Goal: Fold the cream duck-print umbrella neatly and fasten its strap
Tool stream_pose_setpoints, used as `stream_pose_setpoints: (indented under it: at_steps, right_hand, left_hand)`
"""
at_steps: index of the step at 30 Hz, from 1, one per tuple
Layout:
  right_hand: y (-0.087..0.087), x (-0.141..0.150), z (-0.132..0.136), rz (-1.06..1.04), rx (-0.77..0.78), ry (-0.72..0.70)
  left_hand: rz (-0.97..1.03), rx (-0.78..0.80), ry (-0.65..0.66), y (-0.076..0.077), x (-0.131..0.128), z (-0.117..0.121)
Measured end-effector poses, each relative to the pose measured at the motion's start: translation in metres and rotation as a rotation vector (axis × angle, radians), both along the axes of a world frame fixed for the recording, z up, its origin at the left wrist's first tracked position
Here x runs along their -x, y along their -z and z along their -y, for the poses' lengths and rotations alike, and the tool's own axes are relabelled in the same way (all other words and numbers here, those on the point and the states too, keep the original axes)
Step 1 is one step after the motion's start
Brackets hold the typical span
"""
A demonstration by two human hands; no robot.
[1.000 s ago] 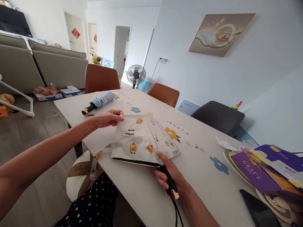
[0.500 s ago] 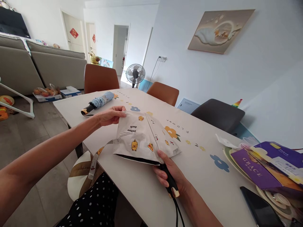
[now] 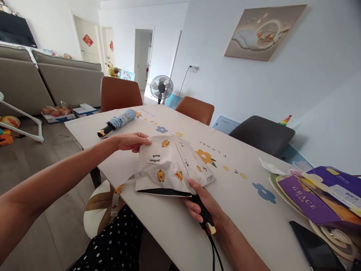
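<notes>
A white folding umbrella [image 3: 169, 165] printed with yellow ducks lies partly spread just over the table, its canopy loose and a black underside showing along the near edge. My right hand [image 3: 203, 207] is wrapped around its black handle, which ends in a gold-coloured cap with a black wrist cord. At the canopy's far left corner, my left hand [image 3: 135, 142] pinches the fabric between thumb and fingers. The umbrella's closing strap [image 3: 115, 201] hangs over the table edge toward my lap. Farther back on the left lies a folded blue umbrella [image 3: 120, 120] with a black handle.
The table [image 3: 242, 222] has flower prints. On its right are a purple box [image 3: 307, 199], a black phone [image 3: 316, 244] and rolls of tape [image 3: 335, 239]. Brown chairs [image 3: 121, 92] and a dark chair [image 3: 261, 135] stand around it, with a fan [image 3: 161, 88] behind.
My left hand has shifted slightly along the canopy edge, its fingers now flatter. The strap hangs lower and closer to my lap. My right hand keeps its hold on the handle.
</notes>
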State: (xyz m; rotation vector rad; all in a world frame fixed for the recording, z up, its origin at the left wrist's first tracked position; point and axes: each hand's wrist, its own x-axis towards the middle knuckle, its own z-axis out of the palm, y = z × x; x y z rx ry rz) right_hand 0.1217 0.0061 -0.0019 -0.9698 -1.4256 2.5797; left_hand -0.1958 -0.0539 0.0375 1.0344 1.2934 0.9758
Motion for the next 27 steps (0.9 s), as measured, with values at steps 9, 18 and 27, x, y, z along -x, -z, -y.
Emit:
stream_pose_setpoints:
  at_steps: [9, 18, 27]
  right_hand:
    - [0.000, 0.001, 0.003, -0.011, -0.024, 0.034]
    - [-0.011, 0.004, 0.021, 0.025, -0.212, 0.173]
    - [-0.006, 0.009, 0.027, 0.102, -0.352, 0.260]
  left_hand:
    - [-0.052, 0.025, 0.059, 0.018, 0.014, 0.004]
    - [-0.113, -0.012, -0.231, 0.025, -0.005, -0.007]
    - [-0.413, -0.415, -0.631, 0.020, -0.144, 0.003]
